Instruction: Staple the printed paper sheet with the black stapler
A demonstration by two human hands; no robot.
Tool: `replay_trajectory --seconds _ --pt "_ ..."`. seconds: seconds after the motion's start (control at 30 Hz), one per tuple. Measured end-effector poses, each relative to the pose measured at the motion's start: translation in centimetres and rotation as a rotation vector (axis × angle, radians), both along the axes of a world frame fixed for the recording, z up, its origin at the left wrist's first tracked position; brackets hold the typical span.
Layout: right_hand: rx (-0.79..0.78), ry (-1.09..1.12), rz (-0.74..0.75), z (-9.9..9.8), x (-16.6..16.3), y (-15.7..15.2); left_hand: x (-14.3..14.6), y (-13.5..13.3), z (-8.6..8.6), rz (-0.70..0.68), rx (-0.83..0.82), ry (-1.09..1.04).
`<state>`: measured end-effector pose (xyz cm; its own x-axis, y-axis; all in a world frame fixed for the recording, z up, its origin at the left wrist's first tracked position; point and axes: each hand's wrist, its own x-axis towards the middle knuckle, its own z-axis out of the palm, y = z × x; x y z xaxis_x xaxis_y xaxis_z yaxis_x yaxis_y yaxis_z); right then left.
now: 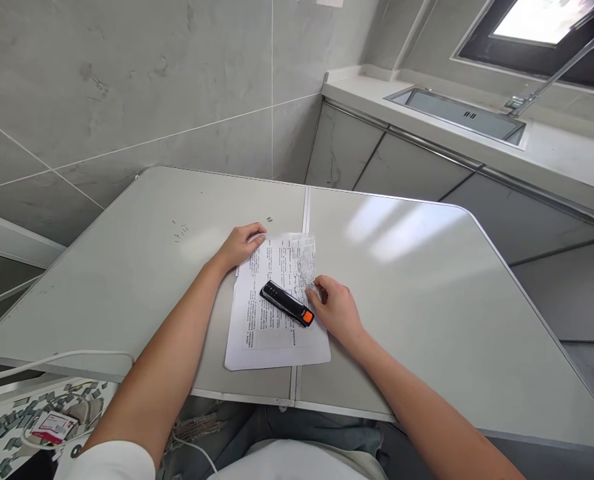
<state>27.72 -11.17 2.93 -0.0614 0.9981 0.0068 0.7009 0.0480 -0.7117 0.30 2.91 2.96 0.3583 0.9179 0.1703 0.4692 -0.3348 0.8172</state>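
A few printed sheets of paper [244,357], not quite aligned, lie on the folding table before me. Resting slantwise on top of them is a black stapler [283,301] with an orange end pointing to the lower right. My left hand [244,245] is closed at the upper left corner of the sheets, its thumb and fingers at the edge. At the right edge, beside the stapler's orange end, my right hand [334,307] pinches the sheets between thumb and curled fingers. The stapler is held by neither hand.
Small loose staples [181,233] are scattered on the left half of the white table [427,300]. A seam [307,210] runs across its middle. Beyond stand a grey tiled wall and a counter with a sink [457,117]. A white cable [57,357] crosses the table's left front edge.
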Motion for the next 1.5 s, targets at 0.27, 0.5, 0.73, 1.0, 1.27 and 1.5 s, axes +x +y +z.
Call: replay_trajectory --seconds 0.27,0.5,0.73,1.0,1.27,1.5 --pt "-0.111 0.364 0.100 0.4 -0.2 0.0 -0.7 -0.4 0.6 -0.075 -0.130 -0.441" --pt "-0.117 0.523 0.167 0.4 0.0 0.4 -0.6 -0.1 0.1 -0.050 -0.166 -0.598" --pt "-0.176 0.483 0.083 0.2 0.1 0.4 -0.3 -0.2 0.3 -0.034 -0.191 -0.623" --pt "-0.215 0.499 0.066 0.6 0.0 0.6 0.1 -0.1 0.3 -0.044 -0.152 -0.530" --pt "-0.276 0.478 -0.071 0.7 1.4 0.3 0.4 0.1 0.0 -0.095 -0.060 -0.312" --pt "-0.178 0.264 -0.157 1.1 2.1 0.8 0.4 0.5 -0.2 -0.108 0.027 -0.179"
